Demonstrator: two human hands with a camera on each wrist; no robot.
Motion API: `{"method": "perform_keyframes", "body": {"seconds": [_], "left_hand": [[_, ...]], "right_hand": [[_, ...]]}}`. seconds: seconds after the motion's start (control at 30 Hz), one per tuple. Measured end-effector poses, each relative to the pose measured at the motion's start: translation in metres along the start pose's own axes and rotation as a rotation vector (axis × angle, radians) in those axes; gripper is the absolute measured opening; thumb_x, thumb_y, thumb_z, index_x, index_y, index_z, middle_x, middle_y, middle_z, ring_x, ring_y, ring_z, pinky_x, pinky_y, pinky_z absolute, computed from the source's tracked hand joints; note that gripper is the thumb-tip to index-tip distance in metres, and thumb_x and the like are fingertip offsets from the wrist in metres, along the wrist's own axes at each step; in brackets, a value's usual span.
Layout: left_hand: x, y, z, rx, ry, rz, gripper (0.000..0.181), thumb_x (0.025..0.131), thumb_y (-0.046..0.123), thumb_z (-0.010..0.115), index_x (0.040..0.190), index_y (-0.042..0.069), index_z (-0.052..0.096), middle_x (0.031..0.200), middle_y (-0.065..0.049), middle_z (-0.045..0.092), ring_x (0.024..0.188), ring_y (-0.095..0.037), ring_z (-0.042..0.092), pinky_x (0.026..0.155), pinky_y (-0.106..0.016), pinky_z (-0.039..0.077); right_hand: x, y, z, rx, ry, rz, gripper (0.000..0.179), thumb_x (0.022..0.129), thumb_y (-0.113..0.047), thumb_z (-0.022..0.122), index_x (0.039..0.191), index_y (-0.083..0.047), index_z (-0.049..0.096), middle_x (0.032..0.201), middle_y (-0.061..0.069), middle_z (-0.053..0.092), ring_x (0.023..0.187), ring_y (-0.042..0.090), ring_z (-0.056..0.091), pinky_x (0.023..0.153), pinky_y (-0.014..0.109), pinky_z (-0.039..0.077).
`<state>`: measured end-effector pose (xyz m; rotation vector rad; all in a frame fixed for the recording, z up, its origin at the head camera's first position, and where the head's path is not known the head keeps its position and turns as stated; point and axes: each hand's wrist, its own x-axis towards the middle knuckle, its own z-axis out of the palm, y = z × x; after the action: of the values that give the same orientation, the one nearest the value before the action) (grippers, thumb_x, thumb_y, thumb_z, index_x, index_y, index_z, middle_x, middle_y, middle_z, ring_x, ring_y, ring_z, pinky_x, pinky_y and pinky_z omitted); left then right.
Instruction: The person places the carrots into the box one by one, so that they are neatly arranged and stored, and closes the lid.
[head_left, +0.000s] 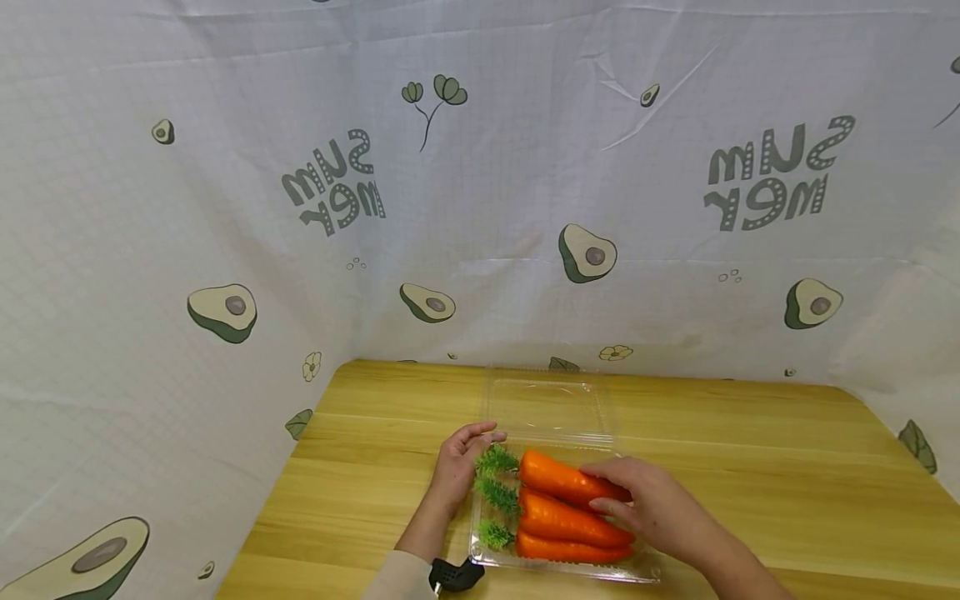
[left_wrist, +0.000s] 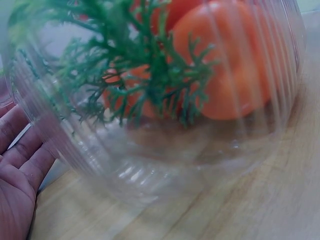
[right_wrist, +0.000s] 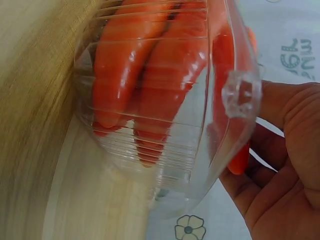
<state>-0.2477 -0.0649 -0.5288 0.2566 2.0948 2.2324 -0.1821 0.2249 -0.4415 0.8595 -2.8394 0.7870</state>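
Observation:
Three orange toy carrots with green frilly tops lie side by side in a clear plastic clamshell box point(head_left: 570, 571). My right hand point(head_left: 663, 508) grips the narrow end of the farthest carrot point(head_left: 558, 479), thumb on the near side and fingers on the far side. In the right wrist view that carrot's tip point(right_wrist: 239, 161) pokes out between thumb and fingers, above the box wall. The middle carrot point(head_left: 566, 521) and the nearest carrot point(head_left: 570, 547) rest inside. My left hand point(head_left: 457, 467) touches the box's left back side, its fingers fairly straight beside the green tops point(left_wrist: 150, 70).
The box's transparent lid point(head_left: 551, 408) lies folded back on the wooden table point(head_left: 360, 467), toward the rear edge. A white cloth point(head_left: 495, 208) printed with avocados hangs behind and at both sides. A black wrist device point(head_left: 456, 575) sits at my left wrist.

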Motion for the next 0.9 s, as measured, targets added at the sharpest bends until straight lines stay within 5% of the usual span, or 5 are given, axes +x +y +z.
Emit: {"method": "perform_keyframes", "body": {"seconds": [0.33, 0.53, 0.73, 0.9], "left_hand": [[-0.0007, -0.0005, 0.0002, 0.005, 0.006, 0.003, 0.038, 0.107, 0.022, 0.054, 0.136, -0.001, 0.060, 0.127, -0.022, 0.070, 0.121, -0.022, 0.065, 0.104, -0.028, 0.046], [0.0007, -0.0014, 0.0001, -0.019, 0.013, -0.035, 0.039, 0.106, 0.023, 0.056, 0.136, 0.000, 0.060, 0.127, -0.018, 0.072, 0.106, -0.007, 0.063, 0.066, -0.016, 0.044], [0.0014, -0.0011, 0.0009, -0.021, 0.025, -0.055, 0.037, 0.106, 0.022, 0.055, 0.135, 0.002, 0.061, 0.127, -0.018, 0.071, 0.101, -0.005, 0.061, 0.058, -0.015, 0.040], [0.0009, -0.0011, 0.0004, -0.026, 0.028, -0.055, 0.036, 0.106, 0.023, 0.054, 0.135, 0.003, 0.061, 0.127, -0.017, 0.072, 0.102, -0.006, 0.060, 0.060, -0.015, 0.041]], "right_hand": [[0.0018, 0.0034, 0.0045, 0.030, -0.127, 0.046, 0.035, 0.090, -0.029, 0.078, 0.124, -0.022, 0.072, 0.114, -0.009, 0.074, 0.099, 0.008, 0.066, 0.084, 0.032, 0.060], [0.0015, 0.0035, 0.0054, 0.021, -0.160, 0.063, 0.034, 0.090, -0.029, 0.077, 0.123, -0.019, 0.073, 0.115, -0.004, 0.075, 0.098, 0.016, 0.069, 0.082, 0.037, 0.061], [0.0003, 0.0043, 0.0046, 0.017, -0.075, 0.115, 0.033, 0.092, -0.029, 0.076, 0.122, -0.015, 0.074, 0.116, -0.001, 0.075, 0.099, 0.023, 0.071, 0.083, 0.039, 0.061], [0.0018, 0.0098, 0.0030, 0.015, 0.106, 0.155, 0.028, 0.089, -0.018, 0.079, 0.116, -0.014, 0.076, 0.113, -0.002, 0.075, 0.100, 0.023, 0.071, 0.084, 0.041, 0.061]]}}
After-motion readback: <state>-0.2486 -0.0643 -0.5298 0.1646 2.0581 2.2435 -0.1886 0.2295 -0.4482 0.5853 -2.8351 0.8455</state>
